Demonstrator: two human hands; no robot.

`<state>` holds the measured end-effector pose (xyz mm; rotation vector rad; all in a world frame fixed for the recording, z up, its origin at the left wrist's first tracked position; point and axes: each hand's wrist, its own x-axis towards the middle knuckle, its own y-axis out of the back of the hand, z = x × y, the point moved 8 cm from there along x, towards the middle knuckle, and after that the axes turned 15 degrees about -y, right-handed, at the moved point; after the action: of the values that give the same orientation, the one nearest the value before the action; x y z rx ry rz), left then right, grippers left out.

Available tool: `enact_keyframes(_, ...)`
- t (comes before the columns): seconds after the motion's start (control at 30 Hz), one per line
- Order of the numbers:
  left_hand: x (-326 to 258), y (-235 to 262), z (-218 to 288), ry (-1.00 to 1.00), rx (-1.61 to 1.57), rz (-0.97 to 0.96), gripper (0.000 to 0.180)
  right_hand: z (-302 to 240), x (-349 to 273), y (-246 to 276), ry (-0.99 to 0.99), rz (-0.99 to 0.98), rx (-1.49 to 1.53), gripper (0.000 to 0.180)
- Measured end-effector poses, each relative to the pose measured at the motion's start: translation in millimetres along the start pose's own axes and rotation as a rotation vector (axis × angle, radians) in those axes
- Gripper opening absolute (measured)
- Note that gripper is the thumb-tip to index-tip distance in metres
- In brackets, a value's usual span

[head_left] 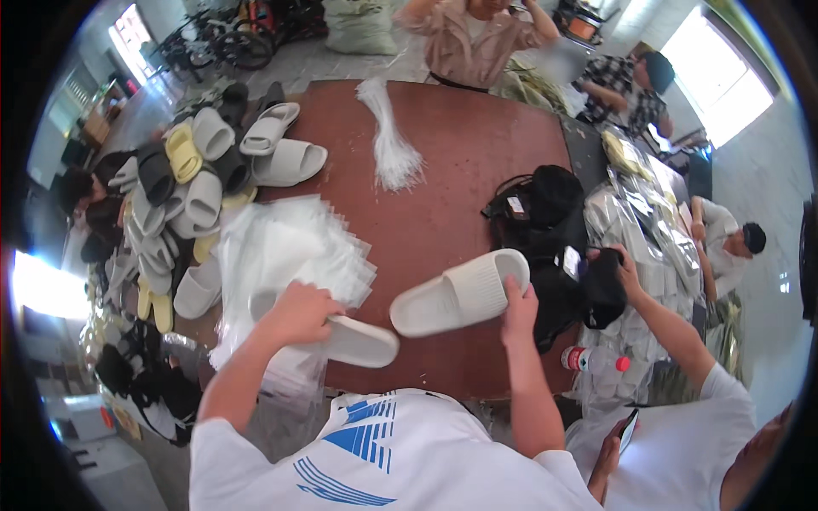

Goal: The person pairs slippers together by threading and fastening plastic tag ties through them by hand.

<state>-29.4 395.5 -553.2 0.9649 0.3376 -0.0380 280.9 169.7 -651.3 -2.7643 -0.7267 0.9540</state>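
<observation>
My right hand (519,312) grips a cream slide slipper (464,292) by its strap end, with the toe pointing left above the brown table. A second pale slipper (365,342) is in my left hand (300,315), whose fingers are closed around it; the hand covers part of this slipper. Its sole end points right, close to the first slipper's toe. Beneath and beyond my left hand lies a spread stack of clear plastic bags (285,243).
Grey, black and yellow slippers (203,204) heap at the table's left. White strands (388,136) lie at its far side. Black bags (545,230), a bottle (595,360) and packaged goods (626,247) crowd the right. A co-worker's hand (628,274) touches a black cap (603,289).
</observation>
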Motion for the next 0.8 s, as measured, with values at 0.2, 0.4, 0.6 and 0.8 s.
enact_keyframes(0.2,100.6,-70.1,43.5,-0.825,0.45,0.002,0.021,47.3,51.7,-57.0,-0.167,-0.341,-0.689,0.024)
enact_keyframes(0.4,107.5,-52.2,27.7,-1.02,0.128,0.425,0.023,44.8,46.3,-73.9,0.494,0.082,-0.835,0.032)
enact_keyframes(0.6,190.6,60.9,-126.5,-0.278,0.007,0.862,0.017,65.3,-3.1,-55.2,0.603,0.143,-0.824,0.028)
enact_keyframes(0.8,270.5,99.0,-319.8,0.379,-0.238,1.112,0.022,92.5,-20.9,-59.5,0.667,0.155,-1.017,0.039)
